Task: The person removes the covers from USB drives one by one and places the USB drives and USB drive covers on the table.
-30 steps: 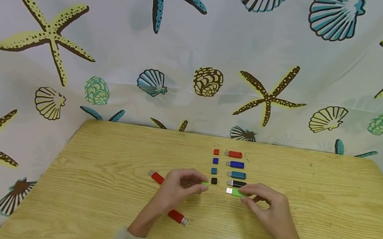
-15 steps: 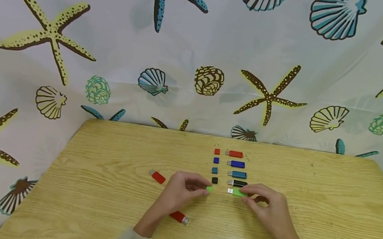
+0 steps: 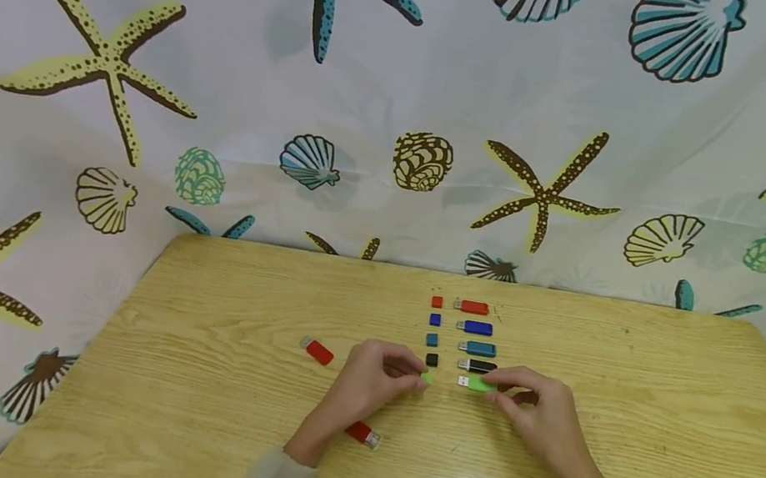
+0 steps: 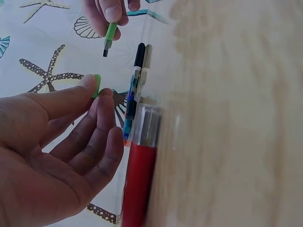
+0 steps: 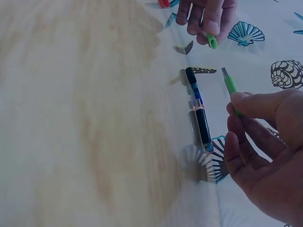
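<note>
My left hand point(image 3: 370, 381) pinches a small green USB stick cap point(image 4: 97, 86) between thumb and fingertips. Facing it, my right hand point(image 3: 540, 413) grips a green USB stick point(image 3: 478, 383) by its rear end, the metal plug pointing left at the cap. A short gap separates the cap from the plug. In the right wrist view the cap's hollow opening point(image 5: 212, 44) shows, and both green pieces are held up above the table surface. Just beyond my hands lie a black cap point(image 3: 432, 360) and an uncapped black USB stick point(image 3: 478, 367).
Farther back, red, blue and teal caps point(image 3: 431, 339) form a column beside matching uncapped USB sticks point(image 3: 479, 348). Two red USB sticks lie left, one beyond my left forearm point(image 3: 318, 352), another red stick point(image 3: 363, 434) partly behind it. A patterned cloth point(image 3: 357, 209) hangs behind the wooden table point(image 3: 193, 376).
My left hand has shifted right with the green cap, narrowing the gap to the USB stick and uncovering the farther red stick. My right hand has barely moved.
</note>
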A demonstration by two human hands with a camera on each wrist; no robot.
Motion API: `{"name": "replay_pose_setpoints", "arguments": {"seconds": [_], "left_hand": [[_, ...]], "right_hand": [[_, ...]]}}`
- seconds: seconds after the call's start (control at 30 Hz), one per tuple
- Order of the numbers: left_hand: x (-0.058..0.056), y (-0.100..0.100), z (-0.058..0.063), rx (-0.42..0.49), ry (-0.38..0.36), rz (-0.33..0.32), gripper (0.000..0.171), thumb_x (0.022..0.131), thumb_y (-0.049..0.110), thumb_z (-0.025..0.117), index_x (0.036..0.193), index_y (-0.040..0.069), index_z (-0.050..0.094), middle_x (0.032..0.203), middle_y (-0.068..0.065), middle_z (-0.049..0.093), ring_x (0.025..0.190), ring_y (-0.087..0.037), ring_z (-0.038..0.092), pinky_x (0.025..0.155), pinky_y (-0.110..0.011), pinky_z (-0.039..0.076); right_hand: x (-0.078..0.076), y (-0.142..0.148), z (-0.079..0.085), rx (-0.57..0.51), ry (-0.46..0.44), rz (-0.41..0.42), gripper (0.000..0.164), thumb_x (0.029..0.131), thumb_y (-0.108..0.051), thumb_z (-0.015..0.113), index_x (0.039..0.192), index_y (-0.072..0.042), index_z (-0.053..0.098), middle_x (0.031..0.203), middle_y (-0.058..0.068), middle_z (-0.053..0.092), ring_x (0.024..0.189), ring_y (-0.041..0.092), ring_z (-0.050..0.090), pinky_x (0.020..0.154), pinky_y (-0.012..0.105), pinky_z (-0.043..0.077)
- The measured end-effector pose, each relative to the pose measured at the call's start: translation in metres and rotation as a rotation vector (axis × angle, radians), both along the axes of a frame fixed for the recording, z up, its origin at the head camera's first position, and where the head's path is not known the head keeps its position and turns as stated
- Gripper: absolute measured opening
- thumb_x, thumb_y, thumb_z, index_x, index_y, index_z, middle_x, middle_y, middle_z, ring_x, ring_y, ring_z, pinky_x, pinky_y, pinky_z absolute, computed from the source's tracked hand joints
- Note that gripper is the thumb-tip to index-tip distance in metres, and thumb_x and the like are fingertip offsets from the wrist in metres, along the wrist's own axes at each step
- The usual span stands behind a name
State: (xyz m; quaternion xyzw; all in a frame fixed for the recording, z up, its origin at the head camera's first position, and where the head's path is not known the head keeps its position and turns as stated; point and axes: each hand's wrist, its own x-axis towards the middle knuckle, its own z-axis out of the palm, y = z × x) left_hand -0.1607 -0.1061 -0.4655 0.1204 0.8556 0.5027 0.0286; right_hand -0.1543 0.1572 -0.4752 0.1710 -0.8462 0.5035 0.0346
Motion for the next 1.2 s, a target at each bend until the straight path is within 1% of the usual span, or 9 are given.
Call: {"name": "replay_pose_setpoints", "arguments": {"seconds": [0.1,0.27,0.37,0.57,0.77,0.97,1.2], "left_hand": [[-0.003,0.002,0.0,-0.04,0.01,-0.005,0.008,0.088,0.01,0.082,0.096,0.006,0.08,0.087,-0.001,0.076,0.075,-0.01,0.069,0.07,-0.025,0.057],[-0.005,0.006,0.0,-0.088,-0.007,-0.023,0.005,0.09,0.009,0.081,0.094,0.007,0.079,0.082,0.001,0.073,0.072,-0.01,0.066,0.067,-0.025,0.055],[-0.007,0.008,0.0,-0.115,-0.007,-0.021,0.005,0.089,0.008,0.081,0.093,0.007,0.078,0.079,0.002,0.07,0.07,-0.012,0.063,0.064,-0.025,0.053],[-0.01,0.015,-0.001,-0.214,-0.016,-0.011,0.005,0.09,0.011,0.081,0.092,0.008,0.078,0.078,0.004,0.067,0.067,-0.01,0.059,0.061,-0.025,0.05],[-0.012,0.021,-0.001,-0.309,-0.022,0.009,0.006,0.089,0.015,0.083,0.091,0.01,0.079,0.077,0.006,0.066,0.066,-0.007,0.058,0.059,-0.025,0.049],[-0.012,0.025,0.0,-0.343,-0.034,0.028,0.007,0.088,0.016,0.083,0.091,0.011,0.078,0.075,0.007,0.066,0.064,-0.007,0.058,0.057,-0.026,0.047],[-0.013,0.026,-0.001,-0.368,-0.021,0.044,0.009,0.088,0.017,0.084,0.091,0.011,0.078,0.075,0.006,0.066,0.065,-0.008,0.057,0.057,-0.026,0.047]], "right_hand": [[-0.001,-0.001,-0.001,0.016,-0.033,-0.014,0.02,0.088,0.002,0.079,0.103,-0.012,0.081,0.106,0.002,0.077,0.089,0.02,0.071,0.073,0.027,0.059],[-0.002,-0.001,-0.001,0.037,-0.073,-0.032,0.018,0.088,0.001,0.079,0.103,-0.009,0.08,0.107,0.008,0.076,0.088,0.02,0.072,0.072,0.024,0.058],[-0.003,-0.002,-0.002,0.045,-0.079,-0.036,0.017,0.088,0.001,0.079,0.103,-0.008,0.08,0.108,0.011,0.076,0.089,0.021,0.073,0.073,0.024,0.058],[-0.006,-0.005,-0.004,0.072,-0.084,-0.043,0.017,0.086,0.002,0.08,0.101,-0.006,0.08,0.107,0.013,0.076,0.091,0.024,0.073,0.074,0.027,0.06],[-0.009,-0.009,-0.005,0.115,-0.091,-0.057,0.015,0.086,0.001,0.081,0.1,-0.005,0.08,0.106,0.013,0.076,0.086,0.021,0.073,0.072,0.028,0.059],[-0.009,-0.009,-0.006,0.143,-0.089,-0.062,0.014,0.086,0.001,0.081,0.098,-0.006,0.08,0.104,0.011,0.076,0.079,0.015,0.07,0.068,0.025,0.056],[-0.009,-0.01,-0.006,0.148,-0.089,-0.063,0.013,0.086,0.0,0.081,0.098,-0.006,0.08,0.102,0.01,0.076,0.079,0.015,0.069,0.067,0.026,0.056]]}}
